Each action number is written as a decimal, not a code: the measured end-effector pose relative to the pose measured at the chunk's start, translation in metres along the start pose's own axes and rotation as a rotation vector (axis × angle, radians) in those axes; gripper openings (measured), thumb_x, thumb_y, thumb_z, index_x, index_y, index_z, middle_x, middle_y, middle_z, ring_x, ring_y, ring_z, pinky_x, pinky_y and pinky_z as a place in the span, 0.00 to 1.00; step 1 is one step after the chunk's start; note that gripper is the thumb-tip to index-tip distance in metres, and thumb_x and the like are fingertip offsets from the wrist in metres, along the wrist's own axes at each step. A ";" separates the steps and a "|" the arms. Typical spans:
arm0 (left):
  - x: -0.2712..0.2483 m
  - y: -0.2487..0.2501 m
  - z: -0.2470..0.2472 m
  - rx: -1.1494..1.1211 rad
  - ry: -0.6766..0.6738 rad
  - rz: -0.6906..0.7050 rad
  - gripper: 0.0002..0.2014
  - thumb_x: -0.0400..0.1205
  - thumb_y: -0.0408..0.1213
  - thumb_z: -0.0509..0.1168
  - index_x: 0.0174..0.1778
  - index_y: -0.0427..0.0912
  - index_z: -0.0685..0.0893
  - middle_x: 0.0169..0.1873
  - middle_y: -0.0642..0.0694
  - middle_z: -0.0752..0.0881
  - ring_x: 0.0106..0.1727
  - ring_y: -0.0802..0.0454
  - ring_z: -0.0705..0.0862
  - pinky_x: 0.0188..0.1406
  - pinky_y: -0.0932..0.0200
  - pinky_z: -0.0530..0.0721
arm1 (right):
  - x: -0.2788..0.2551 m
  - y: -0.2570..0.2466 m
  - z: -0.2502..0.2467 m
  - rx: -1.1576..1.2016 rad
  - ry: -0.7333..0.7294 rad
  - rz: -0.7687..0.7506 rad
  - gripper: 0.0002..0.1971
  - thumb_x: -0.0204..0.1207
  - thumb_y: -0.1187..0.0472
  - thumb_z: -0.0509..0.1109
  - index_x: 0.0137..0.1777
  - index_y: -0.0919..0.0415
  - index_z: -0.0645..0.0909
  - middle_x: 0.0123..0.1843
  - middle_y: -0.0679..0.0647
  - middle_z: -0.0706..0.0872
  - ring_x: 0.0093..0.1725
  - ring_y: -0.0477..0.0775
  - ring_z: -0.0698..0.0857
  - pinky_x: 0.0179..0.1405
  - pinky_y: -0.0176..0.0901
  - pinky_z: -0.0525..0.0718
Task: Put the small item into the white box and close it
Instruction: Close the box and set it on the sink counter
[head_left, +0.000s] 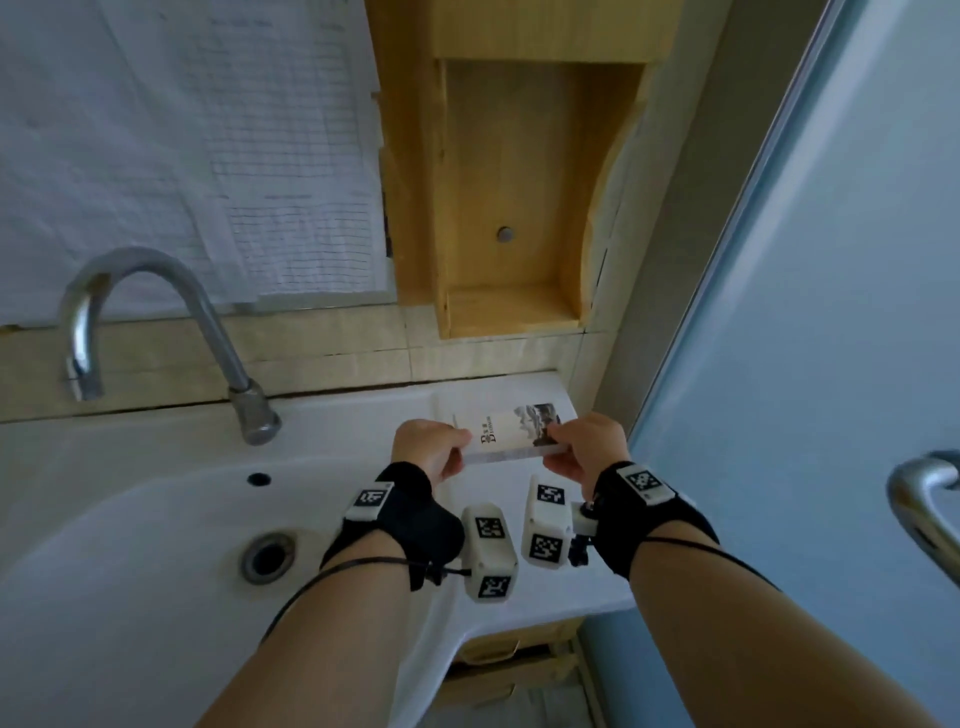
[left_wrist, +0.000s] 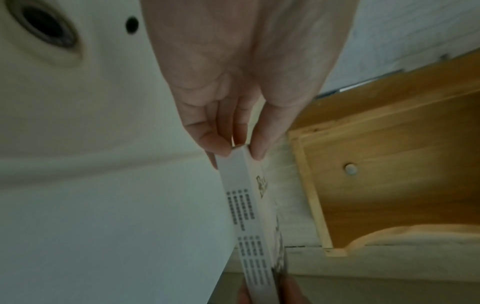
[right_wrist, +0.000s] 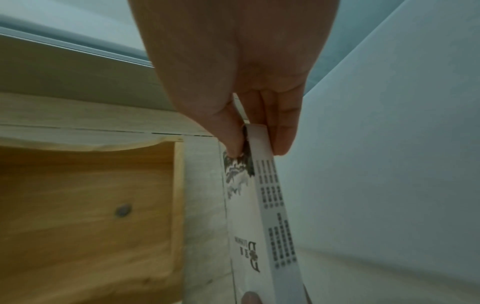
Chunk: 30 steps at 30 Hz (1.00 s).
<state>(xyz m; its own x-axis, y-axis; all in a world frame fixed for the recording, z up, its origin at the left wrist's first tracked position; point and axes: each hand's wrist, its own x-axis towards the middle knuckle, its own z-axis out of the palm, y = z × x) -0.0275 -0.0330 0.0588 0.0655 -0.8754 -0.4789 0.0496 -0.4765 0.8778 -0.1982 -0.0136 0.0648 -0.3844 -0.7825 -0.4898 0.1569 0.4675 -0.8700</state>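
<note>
A flat white box (head_left: 511, 432) with a dark landscape print and a logo on its lid is held lengthwise over the right ledge of the sink (head_left: 156, 509). My left hand (head_left: 434, 451) pinches its left end, thumb on top and fingers below (left_wrist: 241, 148). At the opposite end my right hand (head_left: 582, 449) pinches the box in the same way (right_wrist: 255, 142). The box (left_wrist: 246, 216) looks closed, with printed text along its side (right_wrist: 272, 205). No small item shows in any view.
A chrome tap (head_left: 156, 322) stands at the sink's back left, the drain (head_left: 267, 556) in the bowl. An open wooden wall niche (head_left: 511, 208) sits above the ledge. A blue door (head_left: 831, 364) with a metal handle (head_left: 924, 509) is close on the right.
</note>
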 end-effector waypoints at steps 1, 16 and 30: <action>0.013 -0.002 0.010 -0.005 0.006 0.008 0.12 0.76 0.23 0.66 0.26 0.35 0.78 0.25 0.38 0.82 0.28 0.46 0.76 0.35 0.55 0.80 | 0.017 0.000 -0.001 -0.004 0.012 0.011 0.07 0.72 0.69 0.69 0.36 0.63 0.74 0.42 0.65 0.84 0.42 0.61 0.86 0.50 0.59 0.88; 0.182 -0.009 0.097 0.049 -0.035 -0.014 0.15 0.80 0.23 0.55 0.54 0.44 0.81 0.63 0.37 0.84 0.63 0.41 0.82 0.54 0.53 0.80 | 0.214 -0.004 0.007 -0.229 0.018 -0.034 0.17 0.74 0.69 0.64 0.63 0.69 0.82 0.67 0.68 0.84 0.67 0.68 0.82 0.67 0.59 0.80; 0.199 -0.026 0.105 0.035 -0.050 0.057 0.24 0.76 0.21 0.55 0.66 0.41 0.83 0.60 0.43 0.87 0.60 0.48 0.82 0.53 0.60 0.77 | 0.243 0.010 0.007 -0.331 0.113 -0.148 0.15 0.76 0.67 0.63 0.59 0.64 0.86 0.62 0.64 0.87 0.63 0.68 0.83 0.66 0.55 0.80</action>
<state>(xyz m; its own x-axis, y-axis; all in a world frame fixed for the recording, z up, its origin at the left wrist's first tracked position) -0.1203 -0.2032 -0.0583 0.0176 -0.9039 -0.4274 0.0127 -0.4273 0.9040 -0.2836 -0.2021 -0.0632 -0.4820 -0.8097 -0.3349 -0.2035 0.4752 -0.8560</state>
